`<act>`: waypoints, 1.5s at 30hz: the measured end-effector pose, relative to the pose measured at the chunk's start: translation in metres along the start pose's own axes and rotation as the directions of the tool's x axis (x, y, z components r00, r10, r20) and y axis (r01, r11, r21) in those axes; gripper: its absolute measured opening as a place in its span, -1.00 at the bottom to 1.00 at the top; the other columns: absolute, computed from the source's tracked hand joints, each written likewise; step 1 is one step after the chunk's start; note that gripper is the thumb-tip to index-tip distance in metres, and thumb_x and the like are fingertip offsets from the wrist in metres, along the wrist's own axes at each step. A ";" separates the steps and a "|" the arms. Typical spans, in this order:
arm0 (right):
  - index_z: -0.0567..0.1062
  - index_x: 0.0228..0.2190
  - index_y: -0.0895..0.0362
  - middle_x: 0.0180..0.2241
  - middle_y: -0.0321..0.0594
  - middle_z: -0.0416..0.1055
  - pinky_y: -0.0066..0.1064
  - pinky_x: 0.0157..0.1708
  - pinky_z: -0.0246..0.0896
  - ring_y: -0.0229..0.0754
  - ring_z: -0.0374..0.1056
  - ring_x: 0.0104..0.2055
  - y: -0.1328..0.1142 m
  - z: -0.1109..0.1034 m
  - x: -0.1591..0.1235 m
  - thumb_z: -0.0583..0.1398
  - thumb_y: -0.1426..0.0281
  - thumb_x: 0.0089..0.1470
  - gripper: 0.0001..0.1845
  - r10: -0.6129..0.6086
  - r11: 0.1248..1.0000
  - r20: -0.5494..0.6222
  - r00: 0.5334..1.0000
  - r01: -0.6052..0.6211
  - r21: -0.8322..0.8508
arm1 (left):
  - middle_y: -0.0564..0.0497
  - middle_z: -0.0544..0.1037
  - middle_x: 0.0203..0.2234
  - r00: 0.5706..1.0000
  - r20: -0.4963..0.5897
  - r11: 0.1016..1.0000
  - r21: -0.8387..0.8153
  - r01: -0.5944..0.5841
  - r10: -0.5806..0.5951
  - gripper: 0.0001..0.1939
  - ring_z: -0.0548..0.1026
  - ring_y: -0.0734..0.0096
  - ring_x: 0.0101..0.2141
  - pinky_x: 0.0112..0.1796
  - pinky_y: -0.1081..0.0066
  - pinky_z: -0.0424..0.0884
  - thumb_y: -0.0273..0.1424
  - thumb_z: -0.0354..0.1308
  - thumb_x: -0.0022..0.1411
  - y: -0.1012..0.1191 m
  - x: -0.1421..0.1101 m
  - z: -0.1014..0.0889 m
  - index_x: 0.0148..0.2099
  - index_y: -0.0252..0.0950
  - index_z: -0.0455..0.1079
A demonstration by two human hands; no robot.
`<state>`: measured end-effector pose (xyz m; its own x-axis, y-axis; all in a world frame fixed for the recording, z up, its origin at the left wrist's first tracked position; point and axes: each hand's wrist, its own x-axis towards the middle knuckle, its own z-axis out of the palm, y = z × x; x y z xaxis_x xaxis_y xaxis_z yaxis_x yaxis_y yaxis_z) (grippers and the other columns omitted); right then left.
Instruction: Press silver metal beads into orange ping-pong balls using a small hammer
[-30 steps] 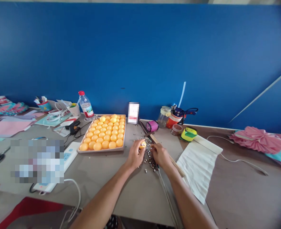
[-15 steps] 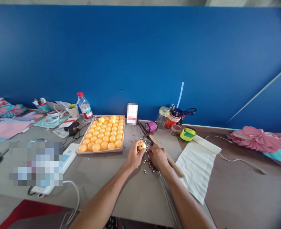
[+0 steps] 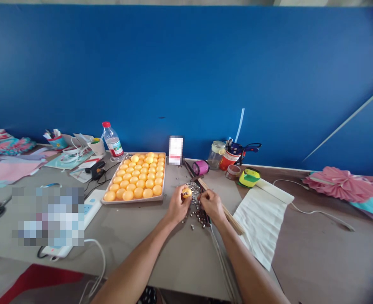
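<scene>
My left hand (image 3: 177,207) is closed round an orange ball (image 3: 186,192), holding it just above a heap of small silver beads (image 3: 196,207) on the grey table (image 3: 180,253). My right hand (image 3: 212,205) is pinched shut beside the ball, over the same heap; what its fingertips hold is too small to name. Left of my hands stands a shallow tray (image 3: 134,201) filled with several rows of orange balls (image 3: 140,176). Thin wooden sticks (image 3: 229,215) lie under and past my right hand.
A folded white cloth (image 3: 262,219) lies to the right, with a yellow-green tape measure (image 3: 249,177), a purple spool (image 3: 202,167), a jar (image 3: 217,153) and a pen cup (image 3: 230,157) behind. A water bottle (image 3: 112,140), glue gun (image 3: 98,169), power strip (image 3: 89,207) and papers sit left. Pink paper fans (image 3: 341,183) lie far right.
My left hand has lifted the orange ball slightly and turned it. My right hand has shifted a little toward the ball, staying pinched over the beads.
</scene>
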<state>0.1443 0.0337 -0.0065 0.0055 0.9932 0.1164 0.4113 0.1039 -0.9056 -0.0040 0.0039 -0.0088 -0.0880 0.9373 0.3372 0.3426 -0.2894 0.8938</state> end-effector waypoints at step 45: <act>0.44 -0.49 0.15 -0.57 -0.33 0.39 -0.48 -0.55 0.09 -0.38 0.19 -0.62 -0.013 0.000 -0.001 0.39 0.29 -0.36 -0.66 0.117 0.579 0.344 0.932 -0.346 0.739 | -0.12 0.42 -0.19 0.978 0.033 0.964 0.163 -0.210 0.207 -0.75 0.39 0.27 -0.15 -0.11 0.23 0.35 -0.44 0.03 0.20 0.002 -0.003 0.002 -0.05 -0.29 0.25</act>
<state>0.1387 0.0312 0.0046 -0.2602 0.9556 -0.1382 -0.4371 -0.2442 -0.8656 -0.0011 0.0012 -0.0087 0.0162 0.8629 0.5052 0.5015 -0.4441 0.7425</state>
